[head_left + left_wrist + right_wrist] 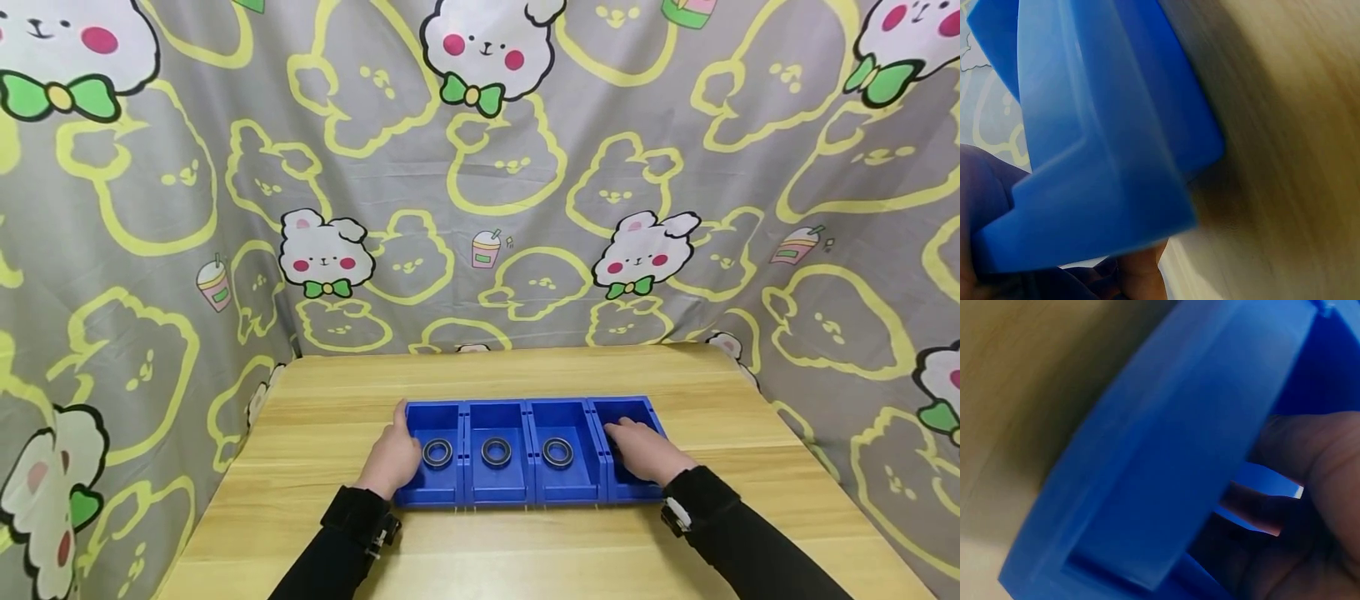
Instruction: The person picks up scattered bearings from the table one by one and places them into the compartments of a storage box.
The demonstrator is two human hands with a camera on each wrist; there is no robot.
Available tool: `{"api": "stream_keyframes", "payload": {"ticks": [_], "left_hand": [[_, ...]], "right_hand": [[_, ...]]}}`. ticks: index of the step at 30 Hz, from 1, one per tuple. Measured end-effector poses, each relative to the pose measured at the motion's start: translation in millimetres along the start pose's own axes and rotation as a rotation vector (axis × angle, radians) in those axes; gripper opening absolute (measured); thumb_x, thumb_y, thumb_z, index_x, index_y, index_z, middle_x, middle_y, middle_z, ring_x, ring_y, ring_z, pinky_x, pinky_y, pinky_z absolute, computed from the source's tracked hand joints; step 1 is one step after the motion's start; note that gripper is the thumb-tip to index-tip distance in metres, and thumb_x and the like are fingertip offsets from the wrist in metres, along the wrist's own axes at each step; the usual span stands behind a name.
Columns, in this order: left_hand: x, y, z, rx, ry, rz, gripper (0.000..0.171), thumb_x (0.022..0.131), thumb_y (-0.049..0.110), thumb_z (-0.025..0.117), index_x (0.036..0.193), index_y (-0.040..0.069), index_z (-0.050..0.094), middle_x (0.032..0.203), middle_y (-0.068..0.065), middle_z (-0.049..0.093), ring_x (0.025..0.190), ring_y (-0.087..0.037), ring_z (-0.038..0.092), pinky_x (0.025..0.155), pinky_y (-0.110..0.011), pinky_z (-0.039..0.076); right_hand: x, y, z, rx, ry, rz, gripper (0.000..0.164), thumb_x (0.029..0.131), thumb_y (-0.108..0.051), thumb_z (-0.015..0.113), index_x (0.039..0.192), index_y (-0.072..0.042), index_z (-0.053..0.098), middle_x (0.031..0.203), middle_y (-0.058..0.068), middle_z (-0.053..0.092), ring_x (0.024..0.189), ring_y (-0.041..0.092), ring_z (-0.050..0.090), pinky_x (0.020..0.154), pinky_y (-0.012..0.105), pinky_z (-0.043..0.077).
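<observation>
Four blue plastic bins (497,493) stand joined in a row on the table. A dark-rimmed metal ring, like a ball bearing (437,453), lies in the leftmost bin. The second and third bins each hold a similar bearing (496,452) and bearing (557,452). My left hand (392,458) grips the outer side of the leftmost bin, one finger stretched along its rim. In the left wrist view the blue bin wall (1104,187) passes between thumb and fingers. My right hand (647,450) reaches into the rightmost bin, its fingertips hidden; I cannot tell whether they hold anything.
The bins rest on a light wood-grain table (480,375). A grey curtain (525,250) with cartoon animals hangs behind the table and along both sides.
</observation>
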State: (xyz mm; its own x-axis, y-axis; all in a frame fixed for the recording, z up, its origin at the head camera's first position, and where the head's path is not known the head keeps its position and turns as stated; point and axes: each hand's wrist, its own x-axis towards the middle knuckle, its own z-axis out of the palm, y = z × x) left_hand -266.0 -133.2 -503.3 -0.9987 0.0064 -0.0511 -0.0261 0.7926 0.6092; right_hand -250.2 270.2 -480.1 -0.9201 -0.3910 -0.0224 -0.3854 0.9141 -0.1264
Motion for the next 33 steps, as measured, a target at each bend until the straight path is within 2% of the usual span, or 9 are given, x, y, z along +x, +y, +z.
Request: {"api": "stream_keyframes", "payload": {"ticks": [6, 10, 17, 24, 30, 33], "left_hand": [[0.7, 0.4, 0.1, -0.007, 0.009, -0.003, 0.072, 0.099, 0.008, 0.047, 0.16, 0.007, 0.008, 0.077, -0.012, 0.05, 0.048, -0.019, 0.044, 0.046, -0.033, 0.037], [0.9, -0.9, 1.2, -0.008, 0.009, -0.004, 0.072, 0.099, 0.008, 0.046, 0.16, 0.008, 0.007, 0.075, -0.011, 0.049, 0.047, -0.019, 0.043, 0.046, -0.032, 0.036], [-0.4, -3.5, 2.9, 0.0, 0.005, -0.006, 0.072, 0.098, 0.008, 0.046, 0.159, 0.007, 0.008, 0.081, -0.013, 0.053, 0.048, -0.02, 0.044, 0.046, -0.033, 0.036], [0.7, -2.7, 2.1, -0.007, 0.006, 0.007, 0.071, 0.099, 0.007, 0.044, 0.159, 0.006, 0.006, 0.071, -0.009, 0.047, 0.046, -0.018, 0.041, 0.046, -0.031, 0.035], [0.6, -2.9, 2.2, -0.012, 0.004, 0.001, 0.071, 0.099, 0.007, 0.044, 0.159, 0.006, 0.006, 0.072, -0.01, 0.048, 0.047, -0.019, 0.042, 0.046, -0.032, 0.035], [1.0, -2.3, 2.3, -0.014, 0.003, -0.003, 0.071, 0.099, 0.007, 0.045, 0.159, 0.007, 0.007, 0.07, -0.009, 0.047, 0.046, -0.018, 0.042, 0.046, -0.031, 0.035]], "right_hand": [[1, 2, 5, 0.008, 0.006, 0.006, 0.03, 0.091, 0.002, 0.066, 0.119, 0.012, 0.062, 0.111, 0.029, 0.063, 0.104, 0.045, 0.062, 0.092, 0.056, 0.05], [1, 1, 6, 0.005, 0.013, 0.007, 0.029, 0.09, 0.004, 0.065, 0.119, 0.012, 0.063, 0.111, 0.029, 0.064, 0.105, 0.046, 0.062, 0.092, 0.057, 0.05], [2, -1, 8, -0.014, 0.027, 0.009, 0.03, 0.09, 0.005, 0.064, 0.119, 0.012, 0.063, 0.111, 0.029, 0.064, 0.105, 0.046, 0.062, 0.092, 0.056, 0.05], [2, -4, 9, -0.022, 0.034, 0.02, 0.025, 0.092, 0.005, 0.061, 0.117, 0.01, 0.064, 0.108, 0.028, 0.065, 0.103, 0.045, 0.063, 0.091, 0.057, 0.05], [2, -4, 11, -0.001, -0.005, 0.057, 0.029, 0.095, 0.005, 0.056, 0.124, 0.011, 0.061, 0.118, 0.034, 0.06, 0.112, 0.051, 0.057, 0.097, 0.061, 0.046], [0, -7, 6, 0.004, -0.005, 0.079, 0.032, 0.095, 0.005, 0.056, 0.126, 0.012, 0.06, 0.119, 0.035, 0.059, 0.112, 0.052, 0.057, 0.096, 0.061, 0.046]]}}
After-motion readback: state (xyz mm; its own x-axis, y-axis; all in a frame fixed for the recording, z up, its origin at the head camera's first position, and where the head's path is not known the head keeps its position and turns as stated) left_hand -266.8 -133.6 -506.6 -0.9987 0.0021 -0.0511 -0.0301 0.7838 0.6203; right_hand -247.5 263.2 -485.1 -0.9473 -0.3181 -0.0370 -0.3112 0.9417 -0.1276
